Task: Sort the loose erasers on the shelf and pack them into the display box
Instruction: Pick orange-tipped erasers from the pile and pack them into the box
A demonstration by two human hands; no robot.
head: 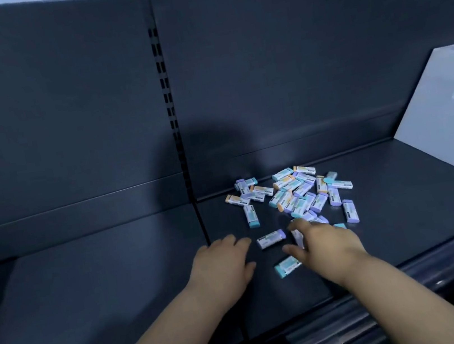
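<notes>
Low centre: teal-capped eraser [287, 266] flat on dark shelf [117, 276]. Just above, left hand [222, 264] palm down, fingers relaxed. Right hand [326, 242] spread over a lilac eraser [298, 238], grip impossible to tell. Between hands, purple-capped eraser [271, 239]. Beyond, eraser pile [297, 193]. Right edge, white display box [432, 111].

We record the erasers [297, 193] heaped on the shelf [120, 291] toward its rear; seemingly the display box [448, 121] stands at right.
</notes>
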